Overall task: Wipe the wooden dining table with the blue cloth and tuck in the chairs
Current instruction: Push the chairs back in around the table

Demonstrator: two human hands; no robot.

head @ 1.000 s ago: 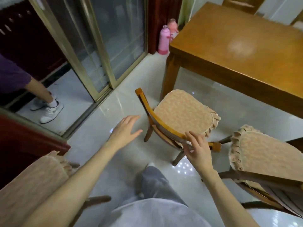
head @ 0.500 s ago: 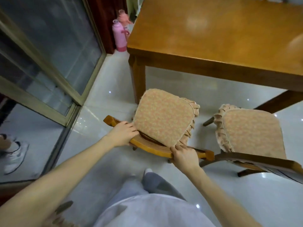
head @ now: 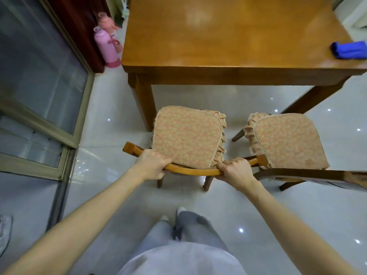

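Both hands gripped the curved wooden backrest of a chair (head: 186, 135), the left hand (head: 153, 165) clamped near its left end and the right hand (head: 236, 171) near its right. The chair's padded seat wore a peach, ruffle-edged patterned cushion and stood just short of the glossy wooden dining table (head: 228, 42), close to its near-left leg. A second chair (head: 288, 141) with a matching cushion stood just beside it, their backrests almost touching. A crumpled blue cloth (head: 349, 50) lay on the table's right edge. Two pink bottles (head: 107, 46) stood on the polished tile floor by a glass sliding door (head: 39, 76).
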